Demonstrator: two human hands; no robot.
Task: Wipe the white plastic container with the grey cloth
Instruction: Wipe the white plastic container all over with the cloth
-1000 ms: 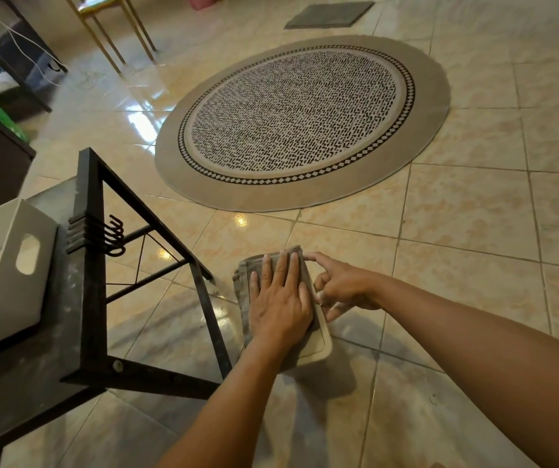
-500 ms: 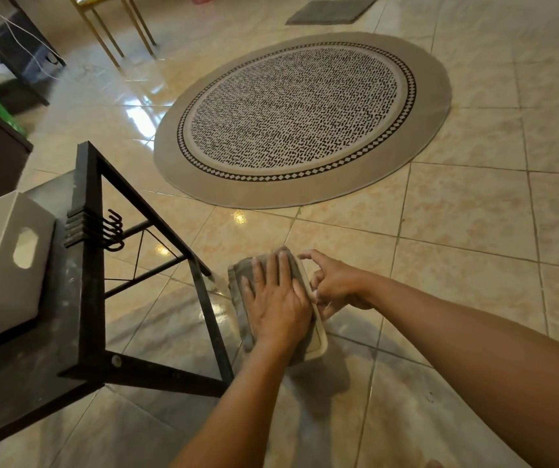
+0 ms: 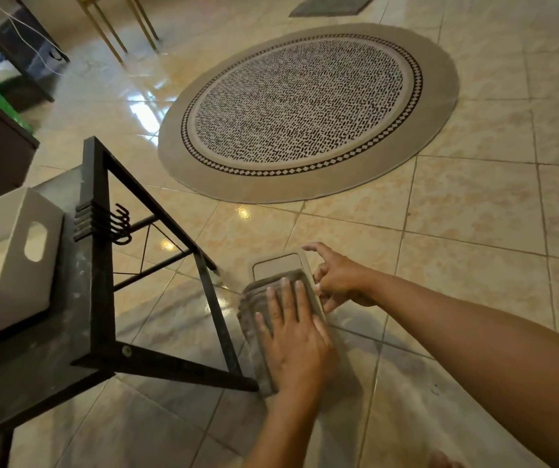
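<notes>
Pressing your flat left hand (image 3: pixel 296 336) on the grey cloth (image 3: pixel 257 309) over the white plastic container (image 3: pixel 279 263), right hand (image 3: pixel 337 278) loosely open, fingertips steadying its right rim, far end uncovered

The grey cloth (image 3: pixel 264 309) and left hand (image 3: pixel 296 339) hide most, perhaps two-thirds, of the container (image 3: pixel 279 265).

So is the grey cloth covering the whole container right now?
No: the grey cloth covers only the near part; the white plastic container shows bare at its far end.

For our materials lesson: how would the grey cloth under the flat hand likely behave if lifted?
The grey cloth looks floppy: it bunches into ridges ahead of the left hand. Probably light, and it likely slides easily over the white plastic container.
</notes>
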